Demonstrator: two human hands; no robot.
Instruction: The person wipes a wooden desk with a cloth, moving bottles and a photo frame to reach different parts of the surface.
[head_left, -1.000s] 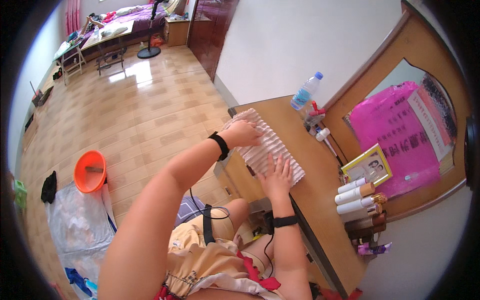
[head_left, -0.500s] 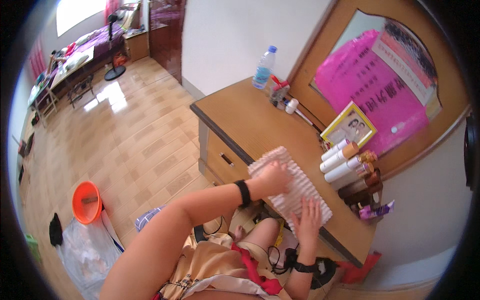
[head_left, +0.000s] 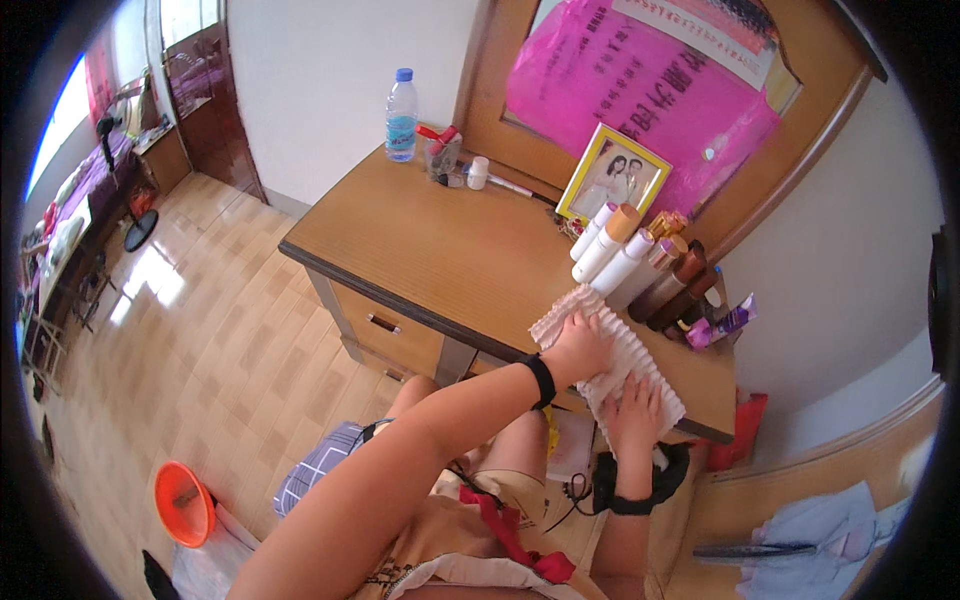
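Observation:
A pale pink ribbed cloth [head_left: 633, 352] lies across the front right part of the wooden dresser top, partly over its dark edge. My left hand [head_left: 582, 347] is on the cloth's upper part, its fingers bent into the fabric. Lower down, my right hand [head_left: 633, 412] lies flat with fingers stretched over the cloth's near end. Both wrists wear black bands. Just beyond the cloth stand white cosmetic bottles [head_left: 622, 262] with coloured caps, and brown bottles [head_left: 680, 287]. To their right is a purple tube [head_left: 722, 322].
On the dresser [head_left: 430, 250] stand a water bottle [head_left: 401, 118], a clear holder [head_left: 443, 160], a small white bottle [head_left: 478, 174] and a yellow photo frame [head_left: 614, 176]. A mirror covered by a pink sheet [head_left: 640, 90] rises behind. An orange bucket [head_left: 185, 503] is at lower left.
My view has turned to the right. The cloth and both hands are nearer the dresser's right end and the bottles. Clothing at lower right has come into view.

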